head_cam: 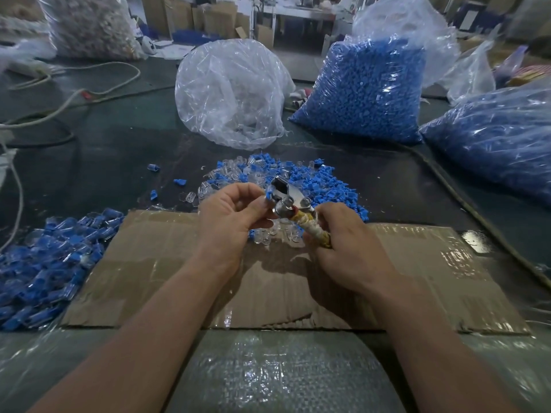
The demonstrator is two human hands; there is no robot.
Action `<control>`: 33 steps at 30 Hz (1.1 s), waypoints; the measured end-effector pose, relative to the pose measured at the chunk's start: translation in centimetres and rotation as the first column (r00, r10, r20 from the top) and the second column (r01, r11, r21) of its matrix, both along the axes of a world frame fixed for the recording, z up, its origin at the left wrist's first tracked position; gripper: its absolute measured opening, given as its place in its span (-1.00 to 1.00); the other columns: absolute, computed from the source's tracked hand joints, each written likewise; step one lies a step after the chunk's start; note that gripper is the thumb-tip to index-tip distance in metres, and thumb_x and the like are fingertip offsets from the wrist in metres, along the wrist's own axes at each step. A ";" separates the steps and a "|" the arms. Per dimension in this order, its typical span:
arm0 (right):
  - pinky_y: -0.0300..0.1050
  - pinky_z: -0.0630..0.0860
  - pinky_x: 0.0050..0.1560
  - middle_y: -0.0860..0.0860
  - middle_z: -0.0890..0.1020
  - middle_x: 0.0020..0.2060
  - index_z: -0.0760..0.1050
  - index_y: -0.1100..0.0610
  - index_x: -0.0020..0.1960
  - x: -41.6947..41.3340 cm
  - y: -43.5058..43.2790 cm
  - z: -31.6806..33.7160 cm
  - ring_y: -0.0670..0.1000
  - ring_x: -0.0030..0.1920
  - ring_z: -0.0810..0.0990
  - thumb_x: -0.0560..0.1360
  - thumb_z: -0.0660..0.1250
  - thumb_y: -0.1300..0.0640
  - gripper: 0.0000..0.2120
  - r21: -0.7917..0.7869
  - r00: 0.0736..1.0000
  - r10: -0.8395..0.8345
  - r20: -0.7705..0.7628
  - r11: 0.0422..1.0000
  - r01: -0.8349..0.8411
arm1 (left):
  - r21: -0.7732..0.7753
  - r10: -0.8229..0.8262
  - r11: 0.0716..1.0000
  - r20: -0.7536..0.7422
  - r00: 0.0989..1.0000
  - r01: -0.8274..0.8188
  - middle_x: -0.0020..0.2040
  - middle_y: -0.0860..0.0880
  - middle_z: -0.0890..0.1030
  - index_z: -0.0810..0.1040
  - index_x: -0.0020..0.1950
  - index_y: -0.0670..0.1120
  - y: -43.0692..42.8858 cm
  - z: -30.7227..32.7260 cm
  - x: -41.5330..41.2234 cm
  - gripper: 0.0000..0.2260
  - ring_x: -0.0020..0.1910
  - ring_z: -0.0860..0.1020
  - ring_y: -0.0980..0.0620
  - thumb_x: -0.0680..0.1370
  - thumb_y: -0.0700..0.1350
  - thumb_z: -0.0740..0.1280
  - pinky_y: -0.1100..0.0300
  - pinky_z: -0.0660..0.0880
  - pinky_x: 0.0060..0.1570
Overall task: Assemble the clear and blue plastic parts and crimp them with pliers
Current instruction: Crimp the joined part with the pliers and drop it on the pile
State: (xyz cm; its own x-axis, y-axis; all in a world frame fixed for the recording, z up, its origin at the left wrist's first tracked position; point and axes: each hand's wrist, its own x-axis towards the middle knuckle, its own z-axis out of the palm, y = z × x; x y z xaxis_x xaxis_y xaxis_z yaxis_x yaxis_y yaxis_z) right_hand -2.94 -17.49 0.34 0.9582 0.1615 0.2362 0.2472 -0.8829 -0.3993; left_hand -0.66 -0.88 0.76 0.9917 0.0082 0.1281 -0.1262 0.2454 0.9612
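Note:
My left hand [231, 214] pinches a small blue and clear plastic part [269, 197] between thumb and fingers, holding it at the metal jaws of the pliers [287, 195]. My right hand [346, 242] grips the pliers' tape-wrapped handles [314, 231]. Both hands hover above a flat sheet of cardboard [167, 272]. Just behind them lies a loose heap of blue and clear parts [322, 180]. A pile of joined blue and clear pieces [50, 257] lies at the left.
A near-empty clear bag [232, 90] stands behind the heap. A full bag of blue parts [366, 90] stands to its right, another bag of blue parts [495, 135] at far right. White cables [71, 99] cross the dark table at the left. A bag of pale parts [89, 25] stands far back.

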 end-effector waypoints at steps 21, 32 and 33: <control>-0.35 0.21 -0.27 -0.16 0.33 -0.21 0.29 -0.03 -0.05 -0.2 0.9 0.5 -0.12 -0.16 0.32 0.45 0.33 0.14 -0.78 0.015 0.999 0.018 -0.029 1.000 -0.017 | 0.144 0.142 0.976 0.129 0.981 -0.160 -0.30 -0.06 0.59 0.51 -0.20 -0.13 -0.2 -0.2 -1.0 -0.85 -0.39 0.57 0.14 0.47 -0.36 0.32 0.33 0.53 -0.33; -0.20 0.18 -0.23 -0.13 0.32 -0.19 0.35 0.01 0.03 -0.2 1.0 -0.1 -0.11 -0.17 0.29 0.47 0.32 0.08 -0.80 0.008 0.999 0.013 0.035 1.000 -0.014 | 0.135 0.143 0.978 0.106 0.984 -0.156 -0.30 -0.08 0.61 0.52 -0.20 -0.13 0.0 -0.1 -1.1 -0.87 -0.35 0.60 0.06 0.46 -0.35 0.32 0.29 0.54 -0.33; -0.22 0.18 -0.19 -0.12 0.33 -0.16 0.36 0.03 0.08 -0.1 0.9 -0.3 -0.11 -0.15 0.29 0.46 0.33 0.09 -0.77 0.017 0.999 0.010 0.047 1.000 -0.011 | 0.152 0.143 0.975 0.116 0.983 -0.160 -0.31 -0.05 0.62 0.53 -0.20 -0.13 0.2 0.0 -1.1 -0.86 -0.36 0.60 0.08 0.47 -0.35 0.32 0.31 0.54 -0.34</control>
State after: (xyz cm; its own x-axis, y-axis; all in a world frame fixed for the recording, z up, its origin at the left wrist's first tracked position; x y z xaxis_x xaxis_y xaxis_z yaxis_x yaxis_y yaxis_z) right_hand -3.00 -16.55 0.06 0.9444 0.1666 0.2836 0.2749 -0.8731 -0.4027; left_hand -1.73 -0.69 0.76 0.9617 0.1285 0.2421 -0.2512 0.0594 0.9661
